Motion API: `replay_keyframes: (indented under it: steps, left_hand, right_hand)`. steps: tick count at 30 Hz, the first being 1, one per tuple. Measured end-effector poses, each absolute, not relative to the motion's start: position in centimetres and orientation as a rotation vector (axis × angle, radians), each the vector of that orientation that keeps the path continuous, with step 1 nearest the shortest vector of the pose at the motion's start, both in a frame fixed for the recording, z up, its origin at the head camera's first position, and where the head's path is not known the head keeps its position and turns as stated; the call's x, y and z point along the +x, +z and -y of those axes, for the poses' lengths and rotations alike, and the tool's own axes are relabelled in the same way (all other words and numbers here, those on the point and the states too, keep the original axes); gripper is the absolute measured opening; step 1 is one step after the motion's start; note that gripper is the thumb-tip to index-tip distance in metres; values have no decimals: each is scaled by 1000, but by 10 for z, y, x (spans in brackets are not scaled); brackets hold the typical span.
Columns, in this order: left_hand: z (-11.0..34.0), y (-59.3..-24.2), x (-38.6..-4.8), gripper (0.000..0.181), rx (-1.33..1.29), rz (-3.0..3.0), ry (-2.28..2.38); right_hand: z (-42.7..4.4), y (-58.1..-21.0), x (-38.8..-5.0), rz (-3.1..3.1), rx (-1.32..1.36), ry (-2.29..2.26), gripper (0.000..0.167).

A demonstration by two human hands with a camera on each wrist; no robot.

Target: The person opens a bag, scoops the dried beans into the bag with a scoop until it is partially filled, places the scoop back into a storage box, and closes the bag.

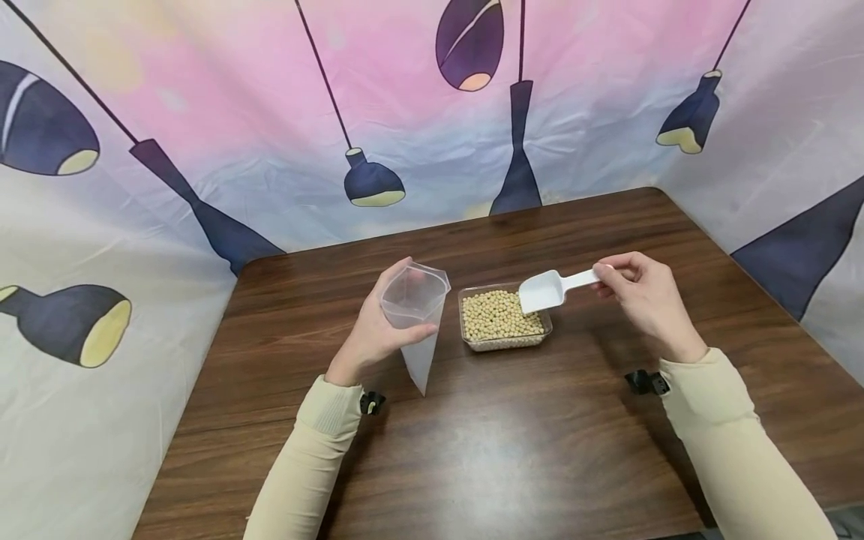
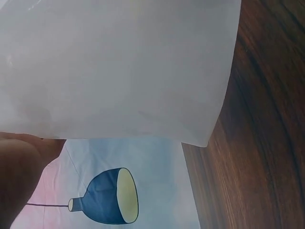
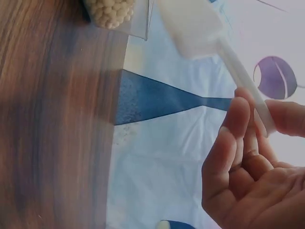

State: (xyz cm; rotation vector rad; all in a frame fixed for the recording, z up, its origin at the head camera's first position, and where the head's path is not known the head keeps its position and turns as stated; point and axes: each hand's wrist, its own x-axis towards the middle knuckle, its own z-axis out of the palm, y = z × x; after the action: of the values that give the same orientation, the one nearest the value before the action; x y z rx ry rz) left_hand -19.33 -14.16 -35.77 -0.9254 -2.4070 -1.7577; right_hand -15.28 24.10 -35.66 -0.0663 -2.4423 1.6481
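My left hand grips a translucent cone-shaped plastic bag, its wide mouth facing up and its pointed tip hanging down. Large in the left wrist view, the bag's pale side hides most of the hand. Between thumb and fingers, my right hand pinches the handle end of a white plastic scoop. The scoop's bowl hangs over the right part of a clear plastic box holding many round, pale yellow beans. In the right wrist view the scoop handle runs between the fingertips.
The dark brown wooden table carries the box near its middle. Behind and beside it hangs a cloth backdrop printed with lamps. Small black devices are strapped at both wrists, by cream sleeves.
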Motion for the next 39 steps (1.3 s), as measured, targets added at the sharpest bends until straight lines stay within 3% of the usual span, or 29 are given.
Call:
replay_keyframes:
  steps: [5, 20, 39]
  left_hand:
    - [136, -341, -182, 96, -931, 2426, -1762]
    - [134, -337, -182, 92, -968, 2422, -1731]
    - [142, -365, -199, 97, -972, 2437, -1664]
  right_hand:
    - [-237, -356, -150, 2500, -44, 1522, 36]
    - [-225, -384, -168, 2525, -119, 1884, 39]
    - [-243, -396, -173, 2228, -182, 2554, 40]
